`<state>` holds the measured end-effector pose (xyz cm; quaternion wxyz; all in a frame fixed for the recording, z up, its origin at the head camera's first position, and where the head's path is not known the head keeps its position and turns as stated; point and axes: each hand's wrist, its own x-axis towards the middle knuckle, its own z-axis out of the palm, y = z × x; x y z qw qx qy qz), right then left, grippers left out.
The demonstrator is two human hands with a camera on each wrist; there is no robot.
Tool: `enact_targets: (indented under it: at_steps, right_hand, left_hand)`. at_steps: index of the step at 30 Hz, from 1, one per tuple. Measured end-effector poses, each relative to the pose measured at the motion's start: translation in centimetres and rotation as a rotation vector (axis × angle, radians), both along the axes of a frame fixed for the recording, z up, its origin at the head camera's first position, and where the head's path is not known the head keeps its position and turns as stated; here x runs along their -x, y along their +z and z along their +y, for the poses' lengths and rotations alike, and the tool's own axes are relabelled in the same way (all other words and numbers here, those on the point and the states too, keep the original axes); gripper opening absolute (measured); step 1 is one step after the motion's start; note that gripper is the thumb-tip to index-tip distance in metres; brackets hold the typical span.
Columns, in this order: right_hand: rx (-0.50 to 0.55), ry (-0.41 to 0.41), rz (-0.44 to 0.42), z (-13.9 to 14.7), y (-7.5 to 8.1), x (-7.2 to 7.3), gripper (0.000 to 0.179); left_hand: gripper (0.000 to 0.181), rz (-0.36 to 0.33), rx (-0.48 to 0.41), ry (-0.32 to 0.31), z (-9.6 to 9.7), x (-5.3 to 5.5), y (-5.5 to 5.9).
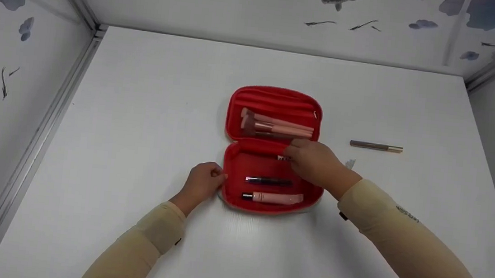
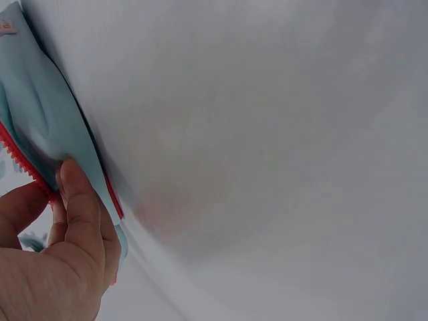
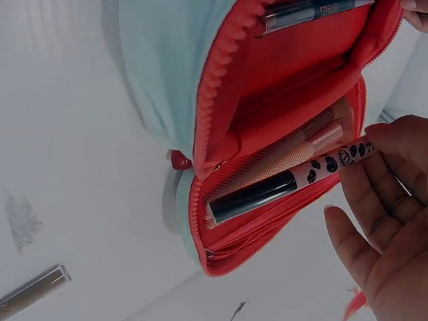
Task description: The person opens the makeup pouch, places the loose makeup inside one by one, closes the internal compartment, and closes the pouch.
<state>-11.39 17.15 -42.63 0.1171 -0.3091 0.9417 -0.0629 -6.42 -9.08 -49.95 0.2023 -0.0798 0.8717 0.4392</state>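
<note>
An unzipped cosmetic case (image 1: pixel 251 165), red inside and pale blue outside (image 3: pixel 157 73), lies spread on the table. My left hand (image 1: pixel 201 182) pinches the zippered rim (image 2: pixel 30 167) at its left side between thumb and fingers. Over the near half, at its far right, my right hand (image 1: pixel 317 164) holds a slim cosmetic tube (image 3: pixel 257 198) by its pink, black-patterned end, black cap pointing away from the fingers. Beneath lie a dark tube (image 1: pixel 268 181) and a pink squeeze tube (image 1: pixel 278 198) with a black cap. Makeup brushes (image 1: pixel 278 128) fill the mesh pocket of the far half.
To the right of the case, a brown tube with a gold end (image 1: pixel 376 146) rests on the white table (image 1: pixel 142 101). A grey smudge (image 3: pixel 22 223) marks the surface near it. Patterned panels (image 1: pixel 241 11) enclose the table at the back and sides.
</note>
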Motion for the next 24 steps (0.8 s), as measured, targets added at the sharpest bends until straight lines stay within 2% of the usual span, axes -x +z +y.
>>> enact_targets:
  at_steps: [11,24]
  right_hand:
    - [-0.008,0.059,-0.055,-1.8,-0.1,0.0,0.017]
    - [-0.058,0.101,-0.165,-3.5,-1.4,0.2,0.021]
  left_hand:
    - [0.011,0.013,-0.003,-0.002,-0.1,0.1,-0.1]
    - [0.010,0.044,-0.040,-0.004,-0.2,-0.1,-0.2]
